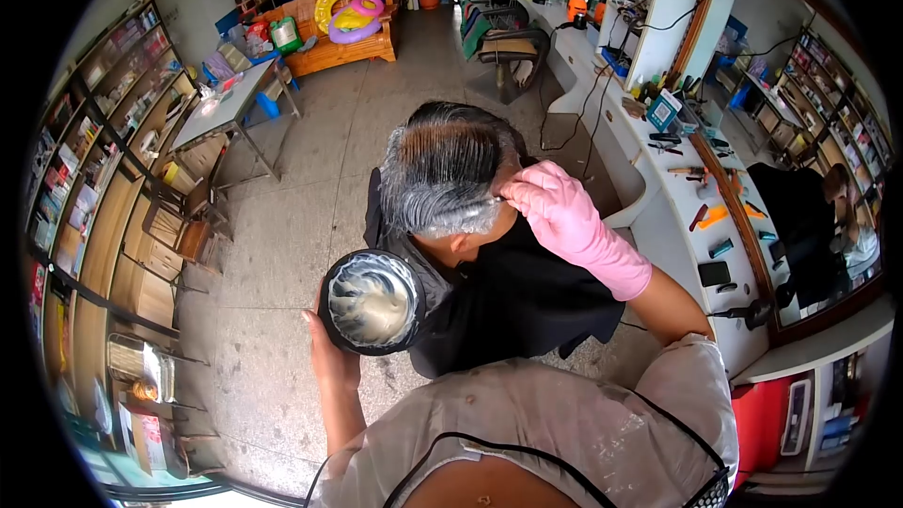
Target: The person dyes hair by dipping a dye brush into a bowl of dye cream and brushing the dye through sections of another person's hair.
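Note:
My left hand (331,346) is wrapped round the side of a black bowl (370,349), held beside the seated person's shoulder. Pale cream (381,303) coats the inside of the bowl and pools at its bottom. My right hand, in a pink glove (564,212), touches the front hairline of that person's head with its fingers pinched together. Whatever the pinch may hold is hidden by the glove. The hair (442,174) is dark and grey, with whitish cream on its sides and a brownish patch on top. A black cape (527,296) covers the person's body.
To the right runs a white counter (649,155) with combs, clippers and cords, below a mirror (781,132). An empty salon chair (508,42) stands ahead. Shelves (103,169) and a table (226,108) line the left. A wooden bench (306,56) holds inflatable rings.

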Demonstrator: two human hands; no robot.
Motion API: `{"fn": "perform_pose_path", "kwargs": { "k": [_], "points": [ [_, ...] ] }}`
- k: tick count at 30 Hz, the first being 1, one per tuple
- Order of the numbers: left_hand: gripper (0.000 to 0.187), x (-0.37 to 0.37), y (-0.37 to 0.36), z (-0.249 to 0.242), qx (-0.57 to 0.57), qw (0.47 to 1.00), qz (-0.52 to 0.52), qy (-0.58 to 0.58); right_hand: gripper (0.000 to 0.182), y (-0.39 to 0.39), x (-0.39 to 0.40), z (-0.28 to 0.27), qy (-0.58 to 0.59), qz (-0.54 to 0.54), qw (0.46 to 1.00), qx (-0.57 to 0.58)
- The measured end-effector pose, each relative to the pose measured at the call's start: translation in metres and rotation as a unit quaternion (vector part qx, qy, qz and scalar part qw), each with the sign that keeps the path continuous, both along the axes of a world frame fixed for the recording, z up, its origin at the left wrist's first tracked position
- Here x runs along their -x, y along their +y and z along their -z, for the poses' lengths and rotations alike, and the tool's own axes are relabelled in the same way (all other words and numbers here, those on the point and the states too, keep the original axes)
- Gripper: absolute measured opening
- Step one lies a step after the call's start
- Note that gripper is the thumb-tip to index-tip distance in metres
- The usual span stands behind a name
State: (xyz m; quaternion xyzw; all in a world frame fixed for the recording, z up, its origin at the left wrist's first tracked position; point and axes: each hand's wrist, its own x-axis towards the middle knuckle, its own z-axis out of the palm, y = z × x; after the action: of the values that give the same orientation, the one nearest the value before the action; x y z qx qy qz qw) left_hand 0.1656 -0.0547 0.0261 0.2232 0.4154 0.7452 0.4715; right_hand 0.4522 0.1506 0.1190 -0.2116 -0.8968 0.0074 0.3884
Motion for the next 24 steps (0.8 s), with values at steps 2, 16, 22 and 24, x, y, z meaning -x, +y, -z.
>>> {"fn": "perform_pose_path", "kwargs": {
  "k": [2,16,22,24],
  "points": [
    [0.069,-0.002,0.000,-0.002,-0.001,1.000,-0.003,-0.001,0.020,0.009,0.001,-0.001,0.083,-0.031,0.996,-0.030],
    [0.067,-0.008,-0.005,-0.002,0.006,0.998,-0.059,0.016,0.021,0.173,0.038,0.022,0.072,0.125,0.981,0.131],
    [0.069,-0.005,-0.008,0.004,0.003,0.997,-0.073,0.019,0.019,0.163,0.011,0.009,0.232,0.099,0.949,0.191],
    [0.069,-0.004,-0.006,0.002,0.009,0.998,-0.066,0.014,0.020,0.137,0.009,0.003,0.305,-0.029,0.877,0.371]
  ]
}}
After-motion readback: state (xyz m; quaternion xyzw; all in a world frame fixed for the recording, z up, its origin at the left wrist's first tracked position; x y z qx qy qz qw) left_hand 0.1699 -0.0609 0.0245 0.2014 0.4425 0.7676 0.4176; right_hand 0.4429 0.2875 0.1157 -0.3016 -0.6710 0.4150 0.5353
